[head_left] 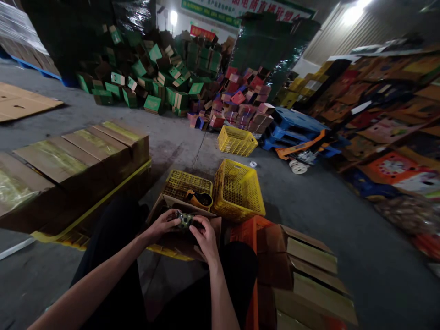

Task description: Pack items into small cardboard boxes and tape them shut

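A small dark-green object with black round spots sits between my two hands, above an open cardboard box. My left hand grips its left end, thumb and fingers closed around it. At the opposite end my right hand pinches it with thumb and forefinger. The kind of object is too dim to make out. The box's inside lies in shadow, partly hidden by my hands. Just beyond it, an orange-and-black tape dispenser rests on an upturned yellow crate.
An open yellow crate stands ahead, with another yellow crate farther off. Closed cartons flank me on the left; cartons sit beside an orange crate on the right. Farther away are a pallet jack and heaped boxes.
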